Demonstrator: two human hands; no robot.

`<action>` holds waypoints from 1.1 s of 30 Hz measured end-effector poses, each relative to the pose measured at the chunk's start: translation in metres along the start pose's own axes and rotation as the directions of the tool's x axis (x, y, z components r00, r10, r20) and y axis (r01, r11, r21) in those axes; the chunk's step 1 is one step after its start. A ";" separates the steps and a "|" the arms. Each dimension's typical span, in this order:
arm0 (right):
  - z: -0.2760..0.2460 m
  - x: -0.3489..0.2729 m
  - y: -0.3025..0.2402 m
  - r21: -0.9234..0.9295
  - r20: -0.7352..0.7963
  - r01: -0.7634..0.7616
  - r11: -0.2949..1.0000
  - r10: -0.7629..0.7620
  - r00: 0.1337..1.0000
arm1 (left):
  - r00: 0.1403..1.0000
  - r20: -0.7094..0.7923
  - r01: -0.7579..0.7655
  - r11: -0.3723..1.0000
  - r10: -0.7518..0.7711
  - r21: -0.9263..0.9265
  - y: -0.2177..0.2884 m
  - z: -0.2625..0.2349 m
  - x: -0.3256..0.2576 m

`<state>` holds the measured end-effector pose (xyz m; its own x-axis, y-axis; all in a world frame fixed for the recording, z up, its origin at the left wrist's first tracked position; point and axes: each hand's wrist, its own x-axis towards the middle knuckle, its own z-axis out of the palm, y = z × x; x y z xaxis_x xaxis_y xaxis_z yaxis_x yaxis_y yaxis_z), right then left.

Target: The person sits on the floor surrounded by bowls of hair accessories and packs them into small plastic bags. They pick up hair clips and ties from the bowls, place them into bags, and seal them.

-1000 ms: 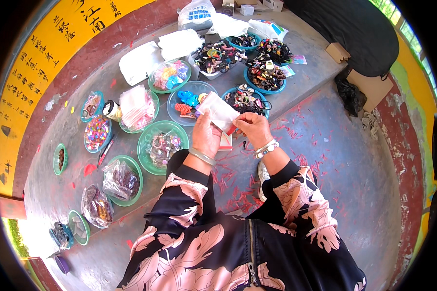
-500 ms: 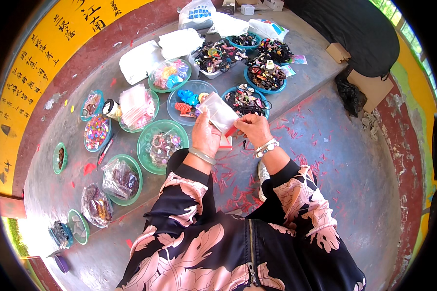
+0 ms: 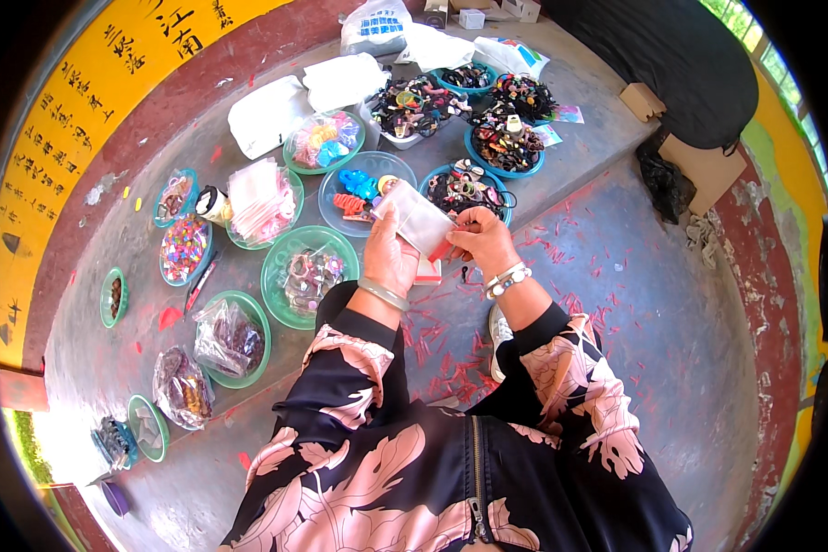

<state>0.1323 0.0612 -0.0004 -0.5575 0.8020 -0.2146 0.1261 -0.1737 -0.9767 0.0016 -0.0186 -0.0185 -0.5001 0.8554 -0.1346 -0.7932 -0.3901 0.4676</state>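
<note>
A small clear plastic bag (image 3: 414,218) with a red strip at one edge is stretched between my two hands. My left hand (image 3: 392,256) is closed on its left side, the thumb lying on the plastic. At the bag's right edge, by the red strip, the fingers of my right hand (image 3: 484,241) pinch it. Under the bag, a red-and-white box (image 3: 428,270) shows in part. Just beyond my hands stand a clear bowl (image 3: 327,195) with blue and orange coiled hair ties and a blue bowl (image 3: 509,218) of dark hair ties.
To the left is a green bowl (image 3: 276,311) with small bagged pieces, beside a bowl of stacked clear bags (image 3: 256,198). More bowls of hair ties (image 3: 506,147) and white sacks (image 3: 265,117) sit farther back. Red scraps (image 3: 451,373) litter the lower floor.
The bag has tilted and now lies flatter, with more of its face showing between my hands. My right hand has shifted slightly; the bowls have not moved.
</note>
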 end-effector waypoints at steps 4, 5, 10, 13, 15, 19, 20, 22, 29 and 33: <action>0.000 0.001 0.000 0.081 -0.005 -0.019 0.997 0.019 1.000 | 1.000 0.003 -0.022 1.000 0.022 0.009 -0.001 -0.001 0.001; 0.001 -0.001 -0.003 0.064 0.016 -0.037 0.997 0.036 0.999 | 0.999 0.018 -0.029 0.999 0.029 0.017 0.000 0.000 0.000; 0.004 -0.001 -0.001 -0.029 0.062 -0.005 1.000 0.007 0.998 | 0.993 0.118 -0.018 0.999 0.013 0.042 0.000 0.013 -0.005; 0.003 0.004 0.012 0.065 0.045 0.003 0.998 -0.006 0.999 | 0.989 0.150 0.001 0.999 -0.007 0.041 -0.002 0.019 -0.007; 0.002 0.001 0.006 0.035 0.054 -0.029 0.999 0.027 0.998 | 0.991 0.133 0.000 1.000 -0.004 0.031 -0.003 0.016 -0.006; 0.005 -0.004 -0.004 0.052 0.105 -0.047 0.998 0.042 0.994 | 0.996 0.086 0.016 1.000 -0.018 0.024 -0.002 0.011 -0.005; 0.006 -0.006 -0.008 0.008 0.111 -0.046 0.999 0.045 0.993 | 0.996 0.085 0.021 0.999 -0.023 0.024 -0.003 0.007 -0.003; 0.007 -0.010 -0.015 -0.079 0.118 -0.043 0.996 0.052 0.992 | 0.994 0.101 0.031 0.999 -0.034 0.035 -0.003 0.004 -0.002; -0.002 0.000 0.000 -0.117 0.216 0.008 0.993 0.018 0.976 | 0.996 0.060 0.060 0.997 -0.062 0.040 -0.002 0.012 -0.006; -0.003 -0.001 -0.004 -0.111 0.268 -0.047 0.993 0.076 0.960 | 0.997 0.042 0.065 0.997 -0.066 0.031 -0.001 0.011 -0.006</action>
<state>0.1353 0.0625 0.0037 -0.7459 0.6037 -0.2814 0.2428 -0.1470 -0.9589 0.0091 -0.0195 -0.0085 -0.4314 0.8929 -0.1287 -0.8129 -0.3229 0.4847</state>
